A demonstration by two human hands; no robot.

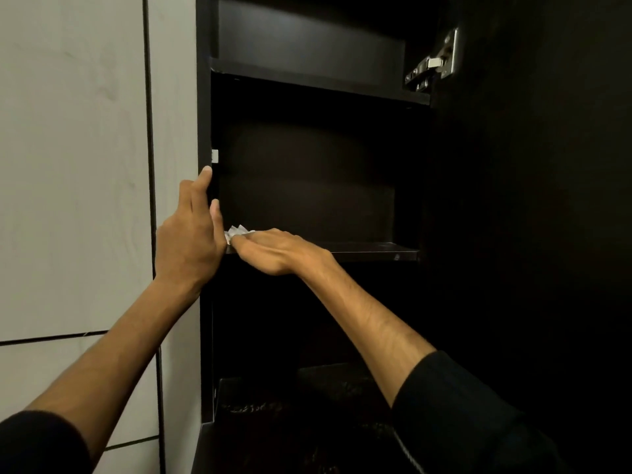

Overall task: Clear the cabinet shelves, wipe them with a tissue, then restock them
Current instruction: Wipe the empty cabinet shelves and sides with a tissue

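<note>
A dark cabinet stands open in front of me, its middle shelf bare. My right hand lies flat on the left end of that shelf and presses a crumpled white tissue under its fingers. My left hand holds the cabinet's left side panel, thumb inside and fingers along the outer edge. The upper shelf also looks bare.
The cabinet door hangs open on the right, with a metal hinge near the top. A pale panelled wall is on the left. Dim, dark objects lie in the lower compartment.
</note>
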